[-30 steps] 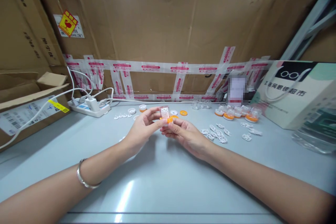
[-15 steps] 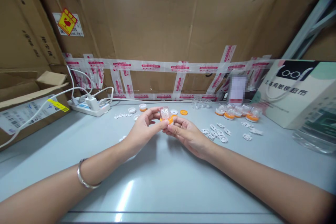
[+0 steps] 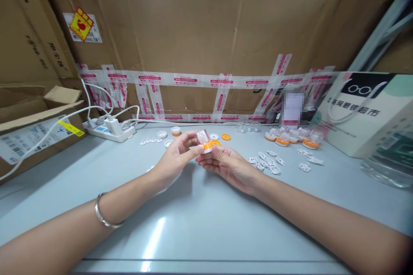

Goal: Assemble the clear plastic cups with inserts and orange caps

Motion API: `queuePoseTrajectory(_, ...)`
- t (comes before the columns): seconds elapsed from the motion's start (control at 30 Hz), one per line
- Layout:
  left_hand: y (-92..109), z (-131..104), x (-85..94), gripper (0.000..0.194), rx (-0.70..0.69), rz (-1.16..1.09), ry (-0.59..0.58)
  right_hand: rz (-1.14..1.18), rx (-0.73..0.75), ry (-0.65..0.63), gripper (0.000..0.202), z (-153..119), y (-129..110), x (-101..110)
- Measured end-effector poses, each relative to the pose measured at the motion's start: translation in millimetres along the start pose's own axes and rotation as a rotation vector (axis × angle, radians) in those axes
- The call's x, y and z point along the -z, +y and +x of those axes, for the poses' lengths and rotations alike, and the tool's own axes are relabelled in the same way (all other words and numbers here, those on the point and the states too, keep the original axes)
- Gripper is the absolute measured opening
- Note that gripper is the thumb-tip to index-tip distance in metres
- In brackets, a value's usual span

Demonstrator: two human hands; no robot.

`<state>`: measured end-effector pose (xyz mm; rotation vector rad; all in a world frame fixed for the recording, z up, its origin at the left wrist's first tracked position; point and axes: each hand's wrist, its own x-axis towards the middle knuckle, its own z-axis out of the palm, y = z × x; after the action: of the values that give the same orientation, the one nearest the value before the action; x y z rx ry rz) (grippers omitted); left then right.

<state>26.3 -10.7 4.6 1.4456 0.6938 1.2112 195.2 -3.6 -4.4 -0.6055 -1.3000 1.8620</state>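
Note:
Both hands hold one small clear plastic container with an orange-and-white round base (image 3: 207,148), tilted above the table. My left hand (image 3: 177,154) is closed around its clear part and left side. My right hand (image 3: 230,166) pinches the base from the right, thumb against the orange ring. A white patterned piece shows through the clear part. Just behind the hands lie a white ring (image 3: 214,136) and an orange ring (image 3: 226,137). Several flat white cut-out pieces (image 3: 265,162) lie to the right of my right hand.
Several clear containers with orange bases (image 3: 282,141) stand at the right, near a paper bag (image 3: 351,116) and a clear plastic vessel (image 3: 389,159). Small white pieces (image 3: 148,140) and round caps (image 3: 176,130) lie left. A power strip (image 3: 111,131) sits by a cardboard box (image 3: 38,133).
The container has tilted and shifted slightly right, showing more of its white base edge. My right thumb has moved up along the orange ring.

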Motion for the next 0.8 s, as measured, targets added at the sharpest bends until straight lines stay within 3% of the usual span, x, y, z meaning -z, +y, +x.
queuePoseTrajectory(0.4, 2.9, 1.4, -0.9, 0.028, 0.002, 0.056, 0.012, 0.052, -0.020, -0.054, 0.028, -2.6, 0.9, -0.3)
queuePoseTrajectory(0.8, 2.5, 1.5, 0.1, 0.030, -0.015, 0.032, -0.073, 0.145, -0.083, -0.064, 0.027, -3.7, 0.6, 0.8)
